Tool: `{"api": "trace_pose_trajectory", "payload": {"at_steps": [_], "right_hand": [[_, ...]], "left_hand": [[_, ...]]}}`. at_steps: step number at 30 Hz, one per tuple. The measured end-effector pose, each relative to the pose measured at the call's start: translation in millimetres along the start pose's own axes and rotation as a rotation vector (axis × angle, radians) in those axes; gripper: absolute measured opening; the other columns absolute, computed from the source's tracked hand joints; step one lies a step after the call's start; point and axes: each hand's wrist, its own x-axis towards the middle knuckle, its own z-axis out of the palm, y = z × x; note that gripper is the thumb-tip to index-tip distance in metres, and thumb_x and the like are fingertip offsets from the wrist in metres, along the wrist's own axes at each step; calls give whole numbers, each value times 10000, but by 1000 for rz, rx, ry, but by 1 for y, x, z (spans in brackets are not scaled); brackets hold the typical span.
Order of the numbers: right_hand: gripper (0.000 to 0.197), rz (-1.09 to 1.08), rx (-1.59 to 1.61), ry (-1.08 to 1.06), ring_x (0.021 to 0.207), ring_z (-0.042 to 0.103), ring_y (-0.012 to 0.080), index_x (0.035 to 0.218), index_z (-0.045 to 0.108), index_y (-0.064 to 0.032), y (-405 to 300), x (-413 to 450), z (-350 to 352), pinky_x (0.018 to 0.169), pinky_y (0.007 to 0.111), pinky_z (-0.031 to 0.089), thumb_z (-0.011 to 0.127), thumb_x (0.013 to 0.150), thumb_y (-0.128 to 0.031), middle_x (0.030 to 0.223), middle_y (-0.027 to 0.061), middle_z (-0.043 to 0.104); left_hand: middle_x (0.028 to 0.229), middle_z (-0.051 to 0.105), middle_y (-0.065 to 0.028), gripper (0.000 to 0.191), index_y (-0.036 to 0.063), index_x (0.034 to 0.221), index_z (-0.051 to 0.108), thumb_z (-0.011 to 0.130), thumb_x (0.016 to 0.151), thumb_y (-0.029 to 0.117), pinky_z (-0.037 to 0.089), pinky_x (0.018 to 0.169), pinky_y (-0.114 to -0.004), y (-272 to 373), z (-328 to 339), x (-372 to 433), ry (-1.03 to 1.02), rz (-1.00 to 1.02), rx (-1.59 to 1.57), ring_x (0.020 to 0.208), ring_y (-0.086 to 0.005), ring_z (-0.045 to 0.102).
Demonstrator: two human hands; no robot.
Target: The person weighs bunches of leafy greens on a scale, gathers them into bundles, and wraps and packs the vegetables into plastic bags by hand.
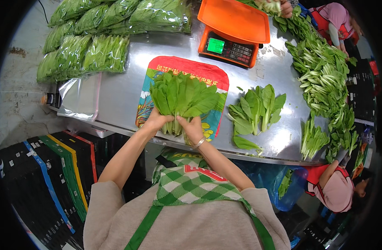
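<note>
Both hands grip one bunch of leafy greens (184, 97), its leaves fanned away from me and its pale stems towards me. My left hand (158, 120) wraps the bunch from the left, and my right hand (192, 128), with a bracelet at the wrist, from the right. The thumbs almost meet over the stems. Under the bunch lies a colourful printed sack (220, 75) bearing writing, flat on the metal table (116, 97). Some fingers are hidden behind the leaves. To the right of my right hand lie several loose greens (256, 109).
Bagged greens (106, 53) are stacked at the back left, beside clear plastic bags (80, 97). An orange scale (233, 28) with a lit display stands at the back. Along the right edge runs a heap of greens (325, 81), with co-workers around it. Black crates (47, 187) stand below left.
</note>
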Motion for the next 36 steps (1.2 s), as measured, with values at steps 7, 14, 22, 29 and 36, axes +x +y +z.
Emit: {"api": "trace_pose_trajectory", "payload": {"at_steps": [7, 14, 22, 29, 36], "right_hand": [[292, 181, -271, -65, 814, 592, 139, 992, 632, 41, -32, -24, 7, 720, 298, 479, 712, 812, -175, 955, 64, 647], [390, -140, -913, -294, 809, 587, 117, 1040, 632, 17, -38, 0, -24, 666, 277, 471, 691, 829, -307, 971, 70, 653], [514, 436, -319, -436, 791, 561, 130, 1128, 576, 19, -49, 8, -35, 674, 296, 461, 601, 876, -428, 908, 77, 633], [574, 339, -567, -463, 922, 608, 252, 1118, 570, 89, -23, 26, -26, 810, 346, 464, 608, 831, -406, 1000, 203, 640], [260, -53, -1259, -899, 881, 585, 369, 945, 608, -26, -81, 21, -89, 788, 432, 457, 616, 781, -227, 919, 168, 637]], "left_hand": [[1125, 546, -119, 591, -1, 1228, 441, 667, 682, 21, 424, 903, -345, -5, -8, -16, 23, 214, 156, 1045, -240, 538], [1098, 541, -169, 669, -3, 1172, 450, 741, 572, 42, 430, 892, -421, -47, -27, 15, 193, 337, 429, 1025, -319, 523], [1216, 506, -167, 915, 14, 1327, 313, 827, 571, 65, 433, 927, -397, -13, -4, -19, 2, 464, 111, 1099, -294, 524], [1292, 372, -272, 1092, -17, 1396, 200, 829, 525, 177, 327, 985, -502, -24, 37, 0, 574, 483, 930, 1163, -445, 394], [1305, 362, -240, 1152, -15, 1410, 166, 841, 500, 200, 304, 1015, -482, 5, 57, -20, 588, 269, 957, 1197, -416, 379]]}}
